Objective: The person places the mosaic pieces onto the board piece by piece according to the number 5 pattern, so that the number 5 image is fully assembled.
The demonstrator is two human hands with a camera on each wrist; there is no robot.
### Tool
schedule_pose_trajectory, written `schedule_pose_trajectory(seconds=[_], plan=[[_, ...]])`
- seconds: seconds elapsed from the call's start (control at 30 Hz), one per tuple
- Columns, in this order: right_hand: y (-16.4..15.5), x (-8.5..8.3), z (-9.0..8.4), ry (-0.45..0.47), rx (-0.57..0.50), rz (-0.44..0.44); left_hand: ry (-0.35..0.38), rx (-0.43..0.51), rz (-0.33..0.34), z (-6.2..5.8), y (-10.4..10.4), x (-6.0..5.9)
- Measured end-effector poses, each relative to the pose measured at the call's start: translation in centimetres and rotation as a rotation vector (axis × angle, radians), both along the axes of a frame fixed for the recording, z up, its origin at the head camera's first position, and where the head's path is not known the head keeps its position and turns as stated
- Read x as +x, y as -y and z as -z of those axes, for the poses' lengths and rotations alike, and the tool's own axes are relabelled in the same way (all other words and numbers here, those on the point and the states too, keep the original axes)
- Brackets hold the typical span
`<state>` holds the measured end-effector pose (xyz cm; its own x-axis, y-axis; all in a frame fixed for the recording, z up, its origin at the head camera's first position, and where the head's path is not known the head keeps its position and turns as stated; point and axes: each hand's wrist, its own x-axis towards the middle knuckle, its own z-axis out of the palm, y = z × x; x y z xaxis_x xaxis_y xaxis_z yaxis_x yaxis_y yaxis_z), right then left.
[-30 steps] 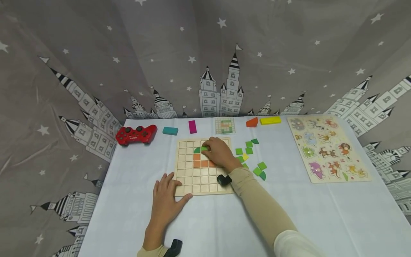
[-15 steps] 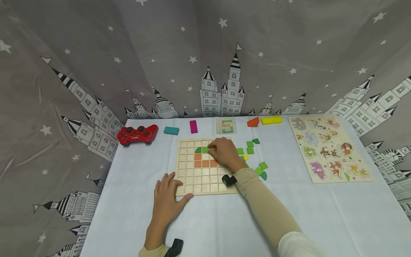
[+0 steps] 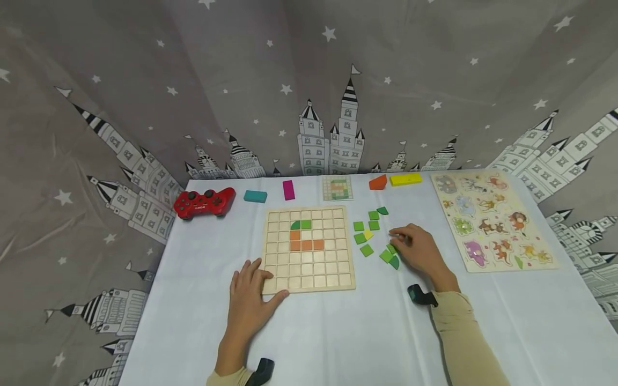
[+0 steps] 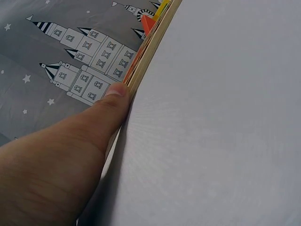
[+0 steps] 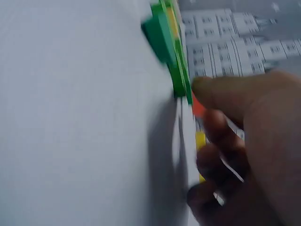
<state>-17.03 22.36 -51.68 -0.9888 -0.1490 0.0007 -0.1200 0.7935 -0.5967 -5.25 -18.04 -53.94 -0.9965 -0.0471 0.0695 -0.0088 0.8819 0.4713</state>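
Loose green tiles (image 3: 373, 236) crowd gap between grid board (image 3: 309, 284) and animal puzzle (image 3: 497, 262).

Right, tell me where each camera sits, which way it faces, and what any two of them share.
Head: worn on the head, looks forward and down at the table; shows the left hand pressing on the grid board and the right hand at the loose green tiles.
Left wrist: low on the table, looks along the thumb against the board's edge.
Right wrist: low, looks past blurred fingers at the green tiles.
Shared: head and right wrist both show the green tiles.
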Motion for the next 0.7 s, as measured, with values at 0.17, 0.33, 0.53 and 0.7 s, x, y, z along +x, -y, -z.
schedule_pose_trajectory(seconds=[0.17,0.33,0.53,0.7], plan=[[-2.2,1.3,0.6,0.034,-0.022,-0.083,-0.001,0.002,0.002,0.0,-0.1,-0.1],[-2.3,1.7,1.0,0.035,0.023,-0.118,0.0,0.002,0.001,0.1,-0.1,0.0],[-2.1,1.7,1.6,-0.039,0.02,-0.1,-0.01,-0.003,0.003,0.2,0.0,0.0],[-1.7,1.5,1.4,-0.042,-0.002,-0.074,-0.011,0.001,0.004,0.2,0.0,0.0]])
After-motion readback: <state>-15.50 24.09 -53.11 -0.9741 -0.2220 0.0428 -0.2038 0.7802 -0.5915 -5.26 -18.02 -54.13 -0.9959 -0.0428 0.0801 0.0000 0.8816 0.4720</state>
